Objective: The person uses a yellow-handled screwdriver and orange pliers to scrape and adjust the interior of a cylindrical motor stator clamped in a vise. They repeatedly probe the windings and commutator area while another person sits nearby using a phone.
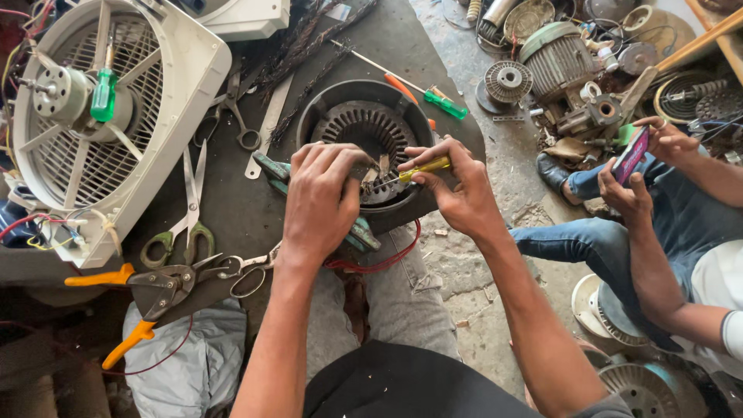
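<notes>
On the dark bench, a black slotted stator (370,135); right fingers (424,172) apparently pinch a yellow screwdriver (422,166).

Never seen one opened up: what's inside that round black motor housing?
Inside the black motor housing sits a ring of slotted metal stator plates. The left hand and right hand, holding a yellow-handled screwdriver, cover its near side.

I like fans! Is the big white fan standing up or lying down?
Lying down. The white fan rests flat on the dark table, its round grille and motor facing up, with a green-handled screwdriver resting on its middle.
</notes>
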